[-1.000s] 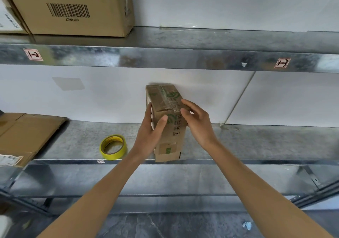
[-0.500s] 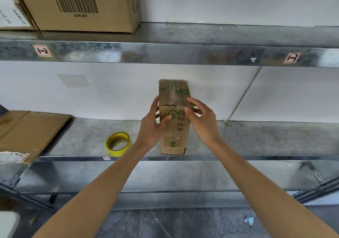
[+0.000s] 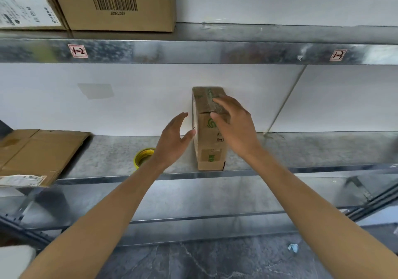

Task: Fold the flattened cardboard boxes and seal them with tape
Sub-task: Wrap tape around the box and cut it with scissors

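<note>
A small taped cardboard box (image 3: pixel 210 149) with green print stands upright on its end on the metal shelf (image 3: pixel 301 149). My left hand (image 3: pixel 172 141) is open just to the left of the box, thumb close to its side, not gripping it. My right hand (image 3: pixel 234 126) is in front of the box's upper right, fingers spread and relaxed, fingertips near the taped top edge; contact is unclear. A yellow tape roll (image 3: pixel 143 157) lies on the shelf to the left, partly hidden by my left wrist. Flattened cardboard boxes (image 3: pixel 36 151) lie at the shelf's left end.
An upper shelf (image 3: pixel 193 50) runs overhead and carries a large box (image 3: pixel 116 3) with a barcode and another box (image 3: pixel 23 3) at far left. A white wall backs the shelf. The shelf surface right of the small box is bare metal. Grey floor below.
Both hands have let go of the small box, which now stands on the shelf. My left hand drew away to the left; my right hand loosened at the top.
</note>
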